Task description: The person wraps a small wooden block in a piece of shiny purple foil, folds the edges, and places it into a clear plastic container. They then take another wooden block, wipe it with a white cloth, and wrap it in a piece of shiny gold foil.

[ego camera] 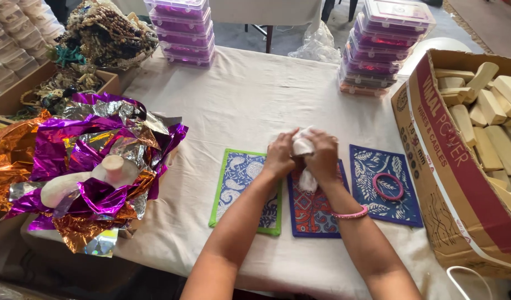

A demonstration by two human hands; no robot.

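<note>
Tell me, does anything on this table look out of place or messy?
Mostly the foil: crumpled purple, silver and orange sheets heaped at the table's left edge, spilling over it. The three mats lie flat in a row, and a pink ring rests on the right one.

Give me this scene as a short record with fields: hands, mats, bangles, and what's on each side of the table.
left hand: grips white cloth, over the mats
right hand: grips same cloth; pink bangle on wrist
mats: three in a row, green-edged mat, red-and-blue mat, blue leaf mat
loose bangle: pink, lying on blue leaf mat
left side: foil sheets, purple, orange, silver
right side: carton of wooden blocks
back: stacked lidded boxes
</note>
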